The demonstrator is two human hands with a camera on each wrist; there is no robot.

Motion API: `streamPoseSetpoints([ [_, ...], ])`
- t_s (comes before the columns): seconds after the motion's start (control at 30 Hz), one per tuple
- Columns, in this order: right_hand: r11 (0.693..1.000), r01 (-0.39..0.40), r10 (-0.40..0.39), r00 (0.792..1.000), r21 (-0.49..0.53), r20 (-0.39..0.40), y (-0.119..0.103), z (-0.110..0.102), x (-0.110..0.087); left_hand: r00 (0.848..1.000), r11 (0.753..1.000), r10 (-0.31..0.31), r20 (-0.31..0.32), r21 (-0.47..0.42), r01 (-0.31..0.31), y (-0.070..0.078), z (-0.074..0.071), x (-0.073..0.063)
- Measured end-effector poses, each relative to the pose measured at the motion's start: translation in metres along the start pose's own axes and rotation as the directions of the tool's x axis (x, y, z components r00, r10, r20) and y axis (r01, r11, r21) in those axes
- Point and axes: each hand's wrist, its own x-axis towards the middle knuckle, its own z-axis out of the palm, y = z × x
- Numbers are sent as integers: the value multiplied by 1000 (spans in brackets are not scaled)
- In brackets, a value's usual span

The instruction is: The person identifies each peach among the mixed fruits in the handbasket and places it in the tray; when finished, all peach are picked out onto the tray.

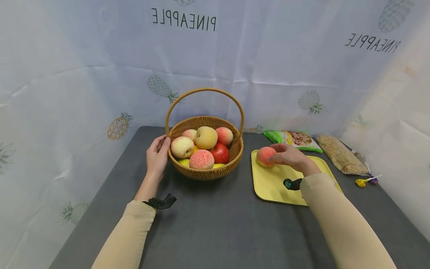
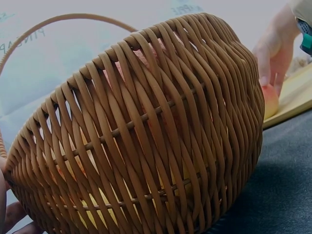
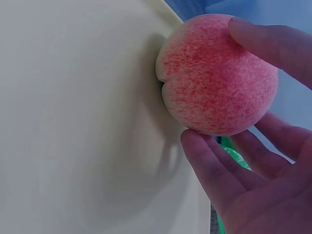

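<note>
A wicker basket with a tall arched handle holds several fruits, among them a pink peach, a red fruit and a pale yellow fruit. My left hand grips the basket's left side at the rim, near the handle's foot; in the left wrist view the woven wall hides most of that hand. On the right, my right hand holds another pink peach between thumb and fingers. This peach is at the upper left corner of a yellow tray; whether it touches the tray I cannot tell.
Behind the tray lies a green and white food packet. To its right are a clear bag of tan dry food and wrapped lollipops. A pineapple-print cloth hangs behind the dark grey table.
</note>
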Motion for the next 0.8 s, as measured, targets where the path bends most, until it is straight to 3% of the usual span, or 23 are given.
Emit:
streamPoseSetpoints([
  [0.1, 1000, 7, -7, 1000, -21, -1, -1, -1, -2, 1000, 1000, -4, -1, -5, 4, 4, 1, 0],
  [0.33, 996, 51, -52, 999, -76, -12, -15, -11, -12, 999, 1000, -28, 20, 11, 28, 32, 3, -19],
  [0.47, 992, 96, -98, 995, -83, -28, -32, -15, -17, 1000, 1000, -10, 17, 14, 10, 33, 3, -21],
  [0.63, 985, 118, -122, 992, -130, -26, -54, -13, -18, 1000, 1000, -6, 9, 10, 6, 18, 3, -12],
  [0.8, 980, 171, -171, 985, -105, 6, -73, -9, -21, 1000, 1000, 12, 7, -4, -12, -1, 2, -1],
])
